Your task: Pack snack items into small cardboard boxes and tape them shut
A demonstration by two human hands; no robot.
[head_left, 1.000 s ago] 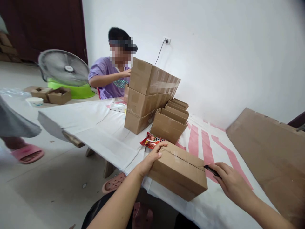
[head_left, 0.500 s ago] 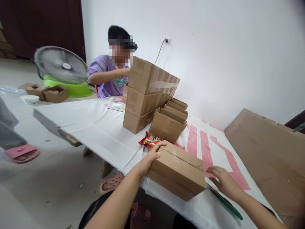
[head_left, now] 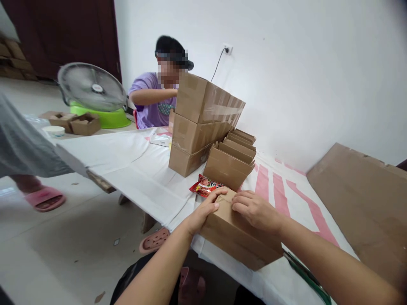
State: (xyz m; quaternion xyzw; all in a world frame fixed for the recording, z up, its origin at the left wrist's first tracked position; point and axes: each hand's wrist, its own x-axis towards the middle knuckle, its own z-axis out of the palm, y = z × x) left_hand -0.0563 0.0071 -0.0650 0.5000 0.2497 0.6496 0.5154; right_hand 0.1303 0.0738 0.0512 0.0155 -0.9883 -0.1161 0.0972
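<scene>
A closed brown cardboard box (head_left: 244,239) sits at the near edge of the table, its top seam facing up. My left hand (head_left: 208,209) holds the box's left end, fingers bent over the top edge. On the top, close to those fingers, my right hand (head_left: 254,209) has its fingers curled together near the seam; what they pinch, if anything, is hidden. Just behind the box lies a red snack packet (head_left: 206,185), partly covered by it. A long green tool (head_left: 307,273) rests to the right, partly behind my right forearm.
Taped boxes (head_left: 193,131) stand stacked beyond, beside a row of open boxes (head_left: 227,165). A white tape dispenser (head_left: 160,140) lies near a co-worker in purple (head_left: 148,101). A large cardboard sheet (head_left: 359,203) stands at right. Another person's leg (head_left: 28,140) shows at left, near a fan (head_left: 92,87).
My right hand has moved left from beside the box onto its top, near my left hand. My left hand keeps its hold. The person at left has shifted further into view.
</scene>
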